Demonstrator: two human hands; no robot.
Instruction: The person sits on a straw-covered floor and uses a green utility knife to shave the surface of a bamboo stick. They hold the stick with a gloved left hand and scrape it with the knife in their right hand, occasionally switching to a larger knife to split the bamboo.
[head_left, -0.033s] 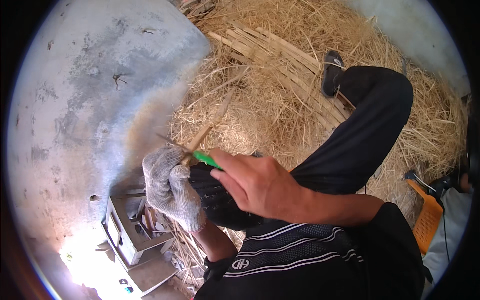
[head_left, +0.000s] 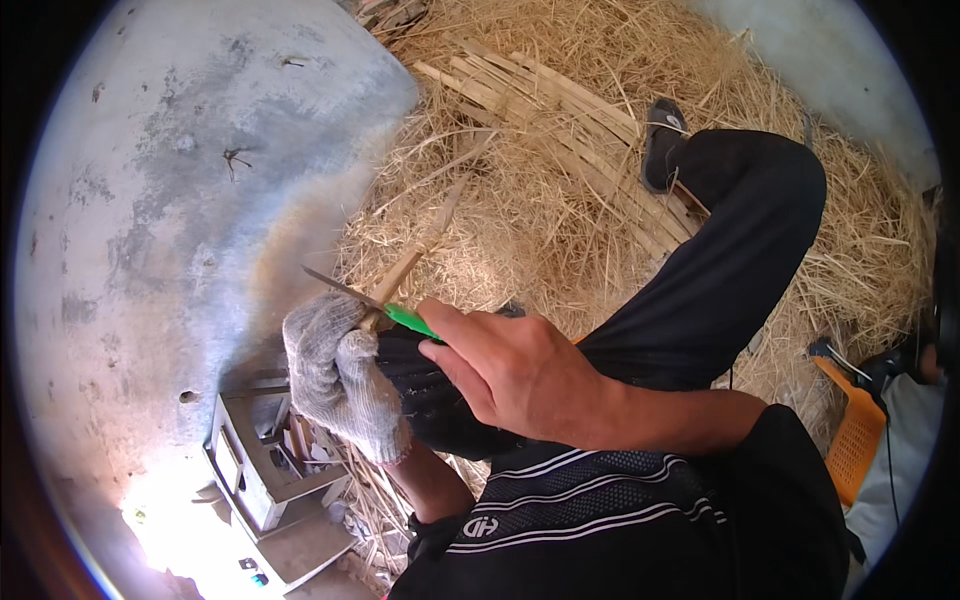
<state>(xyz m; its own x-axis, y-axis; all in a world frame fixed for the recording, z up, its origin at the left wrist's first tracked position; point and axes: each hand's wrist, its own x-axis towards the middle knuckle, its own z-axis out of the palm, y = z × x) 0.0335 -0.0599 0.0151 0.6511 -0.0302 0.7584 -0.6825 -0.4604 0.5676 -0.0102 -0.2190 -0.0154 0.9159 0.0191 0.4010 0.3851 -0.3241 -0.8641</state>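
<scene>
My left hand [head_left: 342, 372], in a grey knit glove, is closed around the lower end of a pale bamboo strip [head_left: 402, 270]. The strip points up and away over the straw. My bare right hand [head_left: 520, 372] grips the green handle [head_left: 410, 320] of a knife. Its thin blade [head_left: 342, 286] lies across the strip just beyond the gloved fingers and points to the upper left. The blade meets the strip close to the handle. Part of the handle is hidden inside my right fist.
Long split bamboo strips [head_left: 570, 130] lie on loose straw [head_left: 500, 230], beside my outstretched leg [head_left: 700, 260]. A stained wall [head_left: 200, 180] rises at the left. A wooden frame [head_left: 275, 470] stands at the lower left. An orange plastic seat [head_left: 855, 440] and another person's leg are at the right.
The blade, blurred before, now shows sharply across the strip. Both hands have hardly shifted and keep their grips.
</scene>
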